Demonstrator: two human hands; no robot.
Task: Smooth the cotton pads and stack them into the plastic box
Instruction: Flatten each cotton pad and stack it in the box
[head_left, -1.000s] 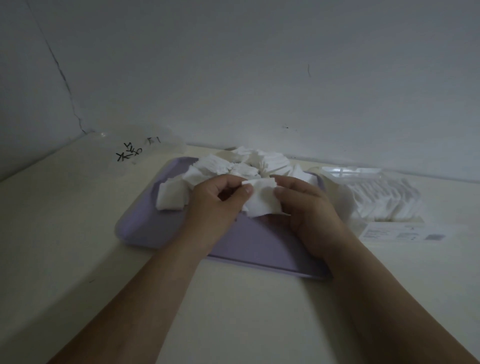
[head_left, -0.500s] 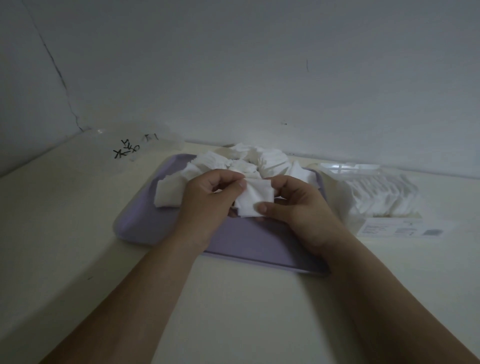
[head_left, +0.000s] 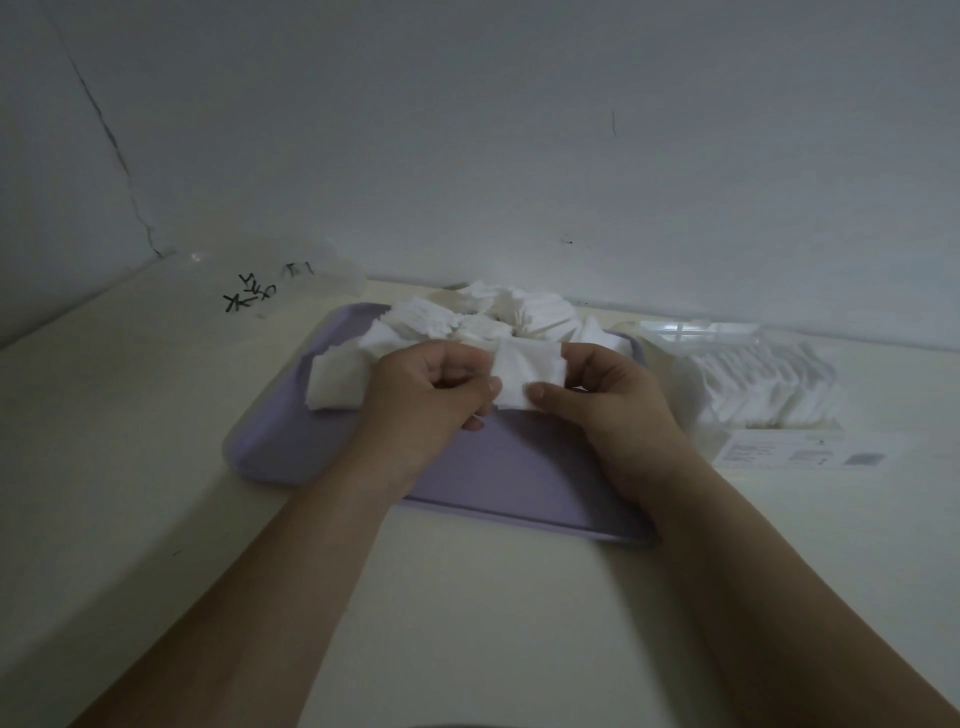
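**Operator:** Change since the earlier frames: the held cotton pad (head_left: 527, 376) is now drawn out flat and wide between my two grips. One second ago it was bunched, with a corner hanging down. Both grips have risen slightly toward the far side of the tray (head_left: 291, 441).

**Desk:** Report the state of each grip.

**Operator:** The left grip (head_left: 431, 400) has its fingers curled and pinches the left edge of the pad between thumb and forefinger. The right grip (head_left: 613, 410) is clamped on the same pad, with the thumb on the lower right corner and the fingers behind the right edge. The pad is stretched between them over the middle of the tray. I cannot tell how far it sits above the tray floor.

**Desk:** Report the location of the remaining stock.

**Operator:** A pile of cotton pads (head_left: 493, 317) lies loose on the far half of the tray, directly behind my grips. Part of it reaches past the far rim toward the wall (head_left: 467, 130).

**Desk:** And the receiving container?

**Operator:** The plastic box (head_left: 701, 330) stands on the table (head_left: 467, 597) just to the right of the tray. I cannot tell whether the two touch. It already holds a leaning row of white pads. A printed label (head_left: 779, 452) shows on its near side.

**Desk:** Any other items?

**Operator:** A clear plastic bag (head_left: 249, 296) with black marks lies at the far left of the table, close to the wall.
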